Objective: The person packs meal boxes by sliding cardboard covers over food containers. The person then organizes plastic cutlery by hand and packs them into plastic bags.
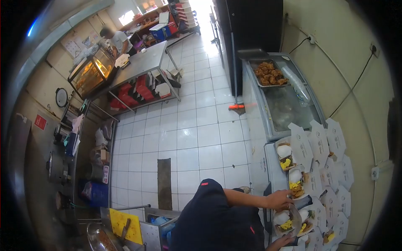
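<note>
At the lower right, my left hand (281, 200) has its fingers closed on the upper edge of an open meal box (283, 221) with white rice and yellow egg in it. My right hand (281, 242) is at the box's lower edge, partly cut off by the frame, its fingers curled against it. Beside and beyond them stand several open white meal boxes (302, 144) with lids raised. Another filled box (297, 184) shows rice, egg and a brown fried piece just above my left hand.
A chest freezer (278, 121) carries a tray of fried chicken (268, 74) and a plastic-wrapped stack (297, 85). A broom (235, 106) leans nearby. Across the tiled floor are a steel table (150, 56), a lit display case (93, 71) and a co-worker (121, 42). A yellow cutting board (125, 226) holds a knife.
</note>
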The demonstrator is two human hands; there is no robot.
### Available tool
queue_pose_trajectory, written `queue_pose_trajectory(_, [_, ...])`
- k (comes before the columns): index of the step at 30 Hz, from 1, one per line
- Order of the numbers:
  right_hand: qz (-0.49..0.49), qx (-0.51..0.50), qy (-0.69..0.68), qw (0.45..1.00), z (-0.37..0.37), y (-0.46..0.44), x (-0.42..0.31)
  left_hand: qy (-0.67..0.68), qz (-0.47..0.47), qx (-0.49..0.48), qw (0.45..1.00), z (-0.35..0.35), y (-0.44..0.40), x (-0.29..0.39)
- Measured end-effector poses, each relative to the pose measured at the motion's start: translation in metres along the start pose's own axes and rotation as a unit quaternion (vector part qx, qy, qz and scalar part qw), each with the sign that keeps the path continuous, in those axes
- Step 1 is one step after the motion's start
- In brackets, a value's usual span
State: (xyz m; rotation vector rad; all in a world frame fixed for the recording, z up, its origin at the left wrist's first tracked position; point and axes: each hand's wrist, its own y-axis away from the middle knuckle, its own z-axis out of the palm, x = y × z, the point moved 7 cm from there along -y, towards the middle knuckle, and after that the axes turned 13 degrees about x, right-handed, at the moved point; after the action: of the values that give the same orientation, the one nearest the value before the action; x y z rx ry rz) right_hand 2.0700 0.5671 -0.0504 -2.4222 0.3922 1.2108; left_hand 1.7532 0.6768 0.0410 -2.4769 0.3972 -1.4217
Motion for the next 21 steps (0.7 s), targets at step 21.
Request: queue_pose_trajectory(21, [0.055, -0.004, -0.086, 0.995, 0.007, 0.041, -0.048, 0.062, -0.132, -0.153, 0.978, 0.045, 0.024, -0.018])
